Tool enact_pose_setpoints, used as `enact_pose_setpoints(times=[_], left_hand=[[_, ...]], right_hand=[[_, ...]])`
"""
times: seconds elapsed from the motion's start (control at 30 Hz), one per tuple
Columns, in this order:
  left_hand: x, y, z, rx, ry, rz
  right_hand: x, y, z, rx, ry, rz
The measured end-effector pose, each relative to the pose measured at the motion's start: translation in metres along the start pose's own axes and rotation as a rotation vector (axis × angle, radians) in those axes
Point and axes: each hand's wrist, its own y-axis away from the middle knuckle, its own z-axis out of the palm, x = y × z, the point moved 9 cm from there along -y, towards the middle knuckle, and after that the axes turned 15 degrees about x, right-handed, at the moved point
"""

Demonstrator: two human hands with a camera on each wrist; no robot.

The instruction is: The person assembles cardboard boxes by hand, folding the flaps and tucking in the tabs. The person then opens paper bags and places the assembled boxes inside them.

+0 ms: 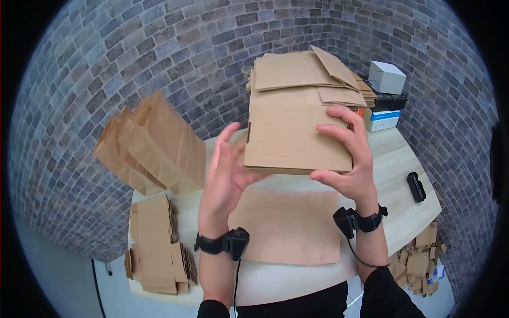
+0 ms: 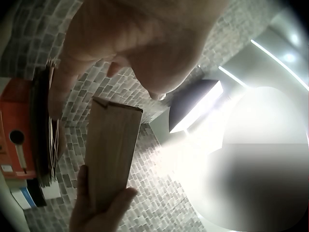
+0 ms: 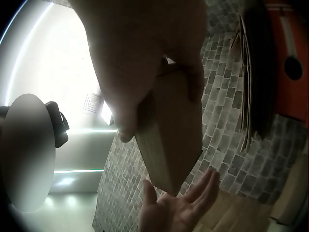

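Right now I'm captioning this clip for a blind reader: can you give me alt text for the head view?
The right hand grips a flat brown paper bag held above a pale table, while the left hand touches the bag's left edge with open fingers. Another flat bag lies on the table beneath, with more bags stacked behind against a brick-pattern wall.

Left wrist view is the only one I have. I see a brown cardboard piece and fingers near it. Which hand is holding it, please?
Observer: The right hand grips the folded cardboard box at its right edge, thumb below and fingers on top.
Operator: And the left hand?
Observer: The left hand is at the box's left edge with its fingers spread; I cannot tell if it touches.
Operator: What is under the box?
Observer: A flat brown sheet lies on the table, below the raised box.
Operator: Is more cardboard around?
Observer: Yes, a pile of flat boxes lies at the table's left end.
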Motion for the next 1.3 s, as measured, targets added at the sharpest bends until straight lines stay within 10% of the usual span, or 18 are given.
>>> enact_pose_setpoints(times=[0.07,0.27,0.33,0.47,0.7,0.83,1.3], left_hand=[[-0.012,0.011,0.021,-0.221,0.316,-0.352],[0.016,0.014,0.014,-0.046,0.158,-0.177],[0.027,0.013,0.001,0.006,0.202,-0.088],[0.021,0.021,-0.046,0.097,0.145,-0.15],[-0.068,0.066,-0.168,0.356,-0.236,-0.457],[-0.089,0.101,-0.166,0.443,-0.1,-0.673],[-0.075,0.09,-0.113,0.281,-0.083,-0.562]], right_hand=[[-0.024,0.002,0.012,-0.042,0.081,-0.259],[-0.032,0.01,0.008,-0.165,-0.083,-0.148],[-0.006,0.009,-0.028,0.105,-0.234,0.184],[0.079,0.077,-0.079,-0.166,0.127,0.846],[0.073,0.219,-0.065,-0.458,0.275,1.263],[0.073,0.232,-0.051,-0.484,0.21,1.231],[0.087,0.228,-0.07,-0.267,-0.072,1.232]])
